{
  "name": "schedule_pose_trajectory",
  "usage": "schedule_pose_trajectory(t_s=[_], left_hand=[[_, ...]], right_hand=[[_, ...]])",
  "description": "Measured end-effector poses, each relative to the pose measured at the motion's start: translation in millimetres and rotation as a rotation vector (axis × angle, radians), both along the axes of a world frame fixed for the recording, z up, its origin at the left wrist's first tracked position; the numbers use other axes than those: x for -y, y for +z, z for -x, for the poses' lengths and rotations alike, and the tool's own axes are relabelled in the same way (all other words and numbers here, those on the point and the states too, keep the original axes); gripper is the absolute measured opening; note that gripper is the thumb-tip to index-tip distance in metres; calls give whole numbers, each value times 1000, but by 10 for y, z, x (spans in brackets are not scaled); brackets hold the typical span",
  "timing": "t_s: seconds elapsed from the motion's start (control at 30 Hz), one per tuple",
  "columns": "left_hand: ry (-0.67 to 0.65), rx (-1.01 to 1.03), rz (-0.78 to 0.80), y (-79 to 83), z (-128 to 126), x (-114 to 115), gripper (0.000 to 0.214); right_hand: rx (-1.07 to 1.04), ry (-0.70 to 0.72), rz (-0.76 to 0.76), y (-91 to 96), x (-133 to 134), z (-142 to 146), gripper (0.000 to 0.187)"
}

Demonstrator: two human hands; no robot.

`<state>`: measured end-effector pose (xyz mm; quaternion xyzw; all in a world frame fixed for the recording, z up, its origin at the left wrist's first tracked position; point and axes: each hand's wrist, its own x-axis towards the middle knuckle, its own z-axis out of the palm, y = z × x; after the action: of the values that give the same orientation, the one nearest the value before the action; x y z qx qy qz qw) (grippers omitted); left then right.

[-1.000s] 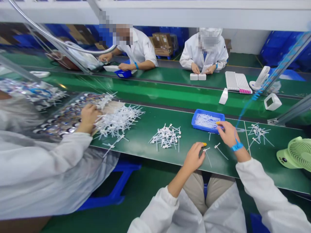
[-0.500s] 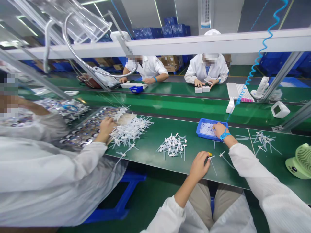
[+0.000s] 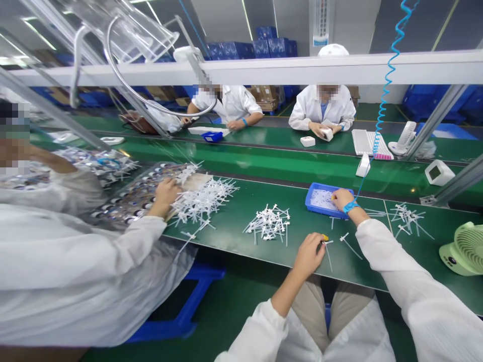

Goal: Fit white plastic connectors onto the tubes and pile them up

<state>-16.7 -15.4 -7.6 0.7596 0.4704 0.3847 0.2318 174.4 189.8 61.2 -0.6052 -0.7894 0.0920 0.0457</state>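
A white stick [image 3: 328, 255] is being pinched against the belt [image 3: 234, 241] by the left hand [image 3: 309, 254], fingertips together. The right hand [image 3: 340, 198] is being dipped into the tray [image 3: 320, 212] at one o'clock of the left; whether anything is being gripped there cannot be told. With attention being divided, the stick could be bent or flicked toward the pile [image 3: 267, 223] at ten o'clock, or the tray nudged by the wrist.

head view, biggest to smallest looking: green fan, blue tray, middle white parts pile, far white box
1. green fan, partly cut off
2. middle pile and blue tray, too alike to rank
3. white box, smallest, but farthest away
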Motion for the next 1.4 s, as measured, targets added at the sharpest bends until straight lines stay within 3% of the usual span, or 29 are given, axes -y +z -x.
schedule_pose_trajectory(t_s=[0.17,0.3,0.4,0.5,0.67,0.77,0.87,1.23,1.4], left_hand=[[21,8,-22,-4,2,0,18],[52,44,-27,2,2,16,15],[54,51,-30,12,-2,26,15],[50,43,-42,22,-9,24,16],[40,45,-31,15,-16,7,16],[15,62,-18,-16,-6,2,16],[4,46,-33,-56,13,-4,15],[28,-29,-124,-61,71,-27,20],[101,-107,-149,-93,99,-38,23]], right_hand=[[-196,-11,-93,95,60,-94,12],[-390,-56,-189,164,192,-226,18],[-524,-117,-251,156,436,-430,27],[-620,-182,-276,36,805,-690,36],[-679,-331,-242,-391,1242,-923,38],[-696,-397,-228,-608,1245,-881,32],[-719,-445,-234,-698,1188,-831,29],[-863,-490,-294,-690,1303,-844,22],[-1026,-523,-325,-677,1350,-830,32]])
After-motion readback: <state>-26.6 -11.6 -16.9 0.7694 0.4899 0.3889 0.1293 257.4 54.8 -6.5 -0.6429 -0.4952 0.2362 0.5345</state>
